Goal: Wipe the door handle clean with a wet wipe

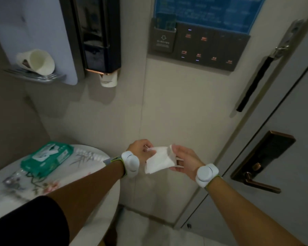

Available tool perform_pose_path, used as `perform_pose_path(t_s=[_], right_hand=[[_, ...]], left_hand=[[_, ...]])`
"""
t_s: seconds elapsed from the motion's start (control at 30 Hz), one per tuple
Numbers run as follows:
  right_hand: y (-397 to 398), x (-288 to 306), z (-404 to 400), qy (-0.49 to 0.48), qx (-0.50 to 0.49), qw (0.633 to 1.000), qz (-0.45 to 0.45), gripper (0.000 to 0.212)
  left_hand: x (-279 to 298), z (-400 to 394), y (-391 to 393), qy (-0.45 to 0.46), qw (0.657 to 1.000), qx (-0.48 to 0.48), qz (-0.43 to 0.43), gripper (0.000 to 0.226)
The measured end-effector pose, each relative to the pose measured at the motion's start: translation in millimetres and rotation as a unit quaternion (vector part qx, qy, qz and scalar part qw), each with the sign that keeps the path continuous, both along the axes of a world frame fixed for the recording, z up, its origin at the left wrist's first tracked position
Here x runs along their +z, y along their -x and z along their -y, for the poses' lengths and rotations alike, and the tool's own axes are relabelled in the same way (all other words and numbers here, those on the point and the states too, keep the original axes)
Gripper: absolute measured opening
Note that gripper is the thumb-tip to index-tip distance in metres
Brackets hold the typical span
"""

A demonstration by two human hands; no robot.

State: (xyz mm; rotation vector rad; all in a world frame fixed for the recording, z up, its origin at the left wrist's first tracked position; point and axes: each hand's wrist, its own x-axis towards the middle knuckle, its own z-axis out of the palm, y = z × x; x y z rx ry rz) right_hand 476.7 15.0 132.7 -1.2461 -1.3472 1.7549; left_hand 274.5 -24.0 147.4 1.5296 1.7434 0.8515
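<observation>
A white wet wipe [159, 159] is stretched between both hands in front of the beige wall, low in the middle of the view. My left hand [140, 150] pinches its upper left edge. My right hand [184, 159] grips its right side. Each wrist wears a white round band. The copper door handle [261, 184] juts from a dark lock plate [267, 153] on the grey door at the right, a short way beyond my right hand. The green wet wipe pack [46, 158] lies on the round table to the left.
A round floral-topped table [89, 167] stands at the lower left. On the wall above hang a black cup dispenser [98, 36] with a paper cup, a shelf holding a tipped cup [37, 62], and a dark switch panel [199, 45]. A door chain [256, 80] hangs by the door frame.
</observation>
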Motion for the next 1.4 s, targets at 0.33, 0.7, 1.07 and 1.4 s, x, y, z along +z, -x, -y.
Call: perform_pose_path(t_s=[0.33,0.7,1.07,1.4], right_hand=[[104.7,-34.7,-35.4,-0.034,0.03,0.998,0.042,0.011],[229.9,-117.1,-39.8,-0.121,0.074,0.971,0.191,0.03],[269.2,-190.7,-48.1,-0.166,0.139,0.902,0.372,0.018],[279.5,-181.6,-38.8,-0.311,0.311,0.777,0.451,0.016]], left_hand=[[-27.8,6.8,91.6,0.024,0.985,0.137,0.1,0.031],[-99.8,-18.0,215.9,0.088,0.985,0.143,-0.029,0.023],[-194.2,-54.7,256.5,0.179,0.977,0.006,-0.113,0.021],[-204.7,-57.8,242.6,0.158,0.97,-0.088,-0.16,0.031]])
